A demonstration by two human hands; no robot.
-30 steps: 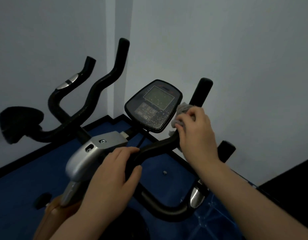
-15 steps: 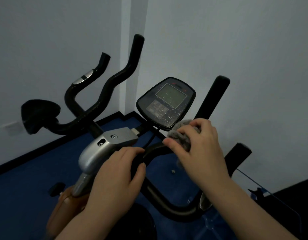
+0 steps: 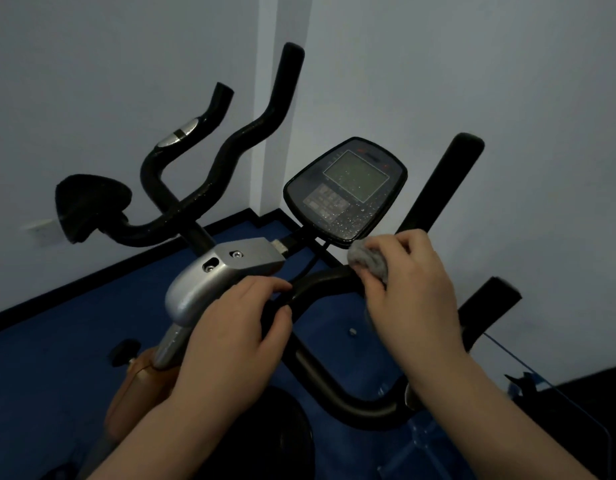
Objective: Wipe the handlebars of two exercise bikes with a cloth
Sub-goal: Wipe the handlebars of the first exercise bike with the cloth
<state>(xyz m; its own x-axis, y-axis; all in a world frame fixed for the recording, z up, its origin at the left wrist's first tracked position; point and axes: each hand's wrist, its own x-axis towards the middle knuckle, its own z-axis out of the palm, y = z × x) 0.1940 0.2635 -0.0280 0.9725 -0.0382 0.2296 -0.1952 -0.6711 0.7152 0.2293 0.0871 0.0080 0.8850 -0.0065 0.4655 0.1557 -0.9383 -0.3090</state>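
Observation:
The near exercise bike has black handlebars (image 3: 320, 282) that curve out from a silver stem. My left hand (image 3: 230, 337) grips the bar close to the stem. My right hand (image 3: 414, 292) presses a crumpled grey cloth (image 3: 368, 259) onto the bar's right arm, just below the console (image 3: 346, 188). The right grip (image 3: 441, 181) rises bare above my hand. A second black handlebar (image 3: 209, 188), with two upswept grips and a silver pad, stands further back on the left.
A black padded rest (image 3: 91, 206) sits at the far left. White walls meet in a corner behind the bikes, above a blue floor (image 3: 57, 341). A lower black grip (image 3: 486, 306) pokes out at right, and a blue frame (image 3: 528, 382) stands at lower right.
My right hand has slid the cloth down the right arm of the bar, from the upright grip towards the stem. My left hand has kept its hold.

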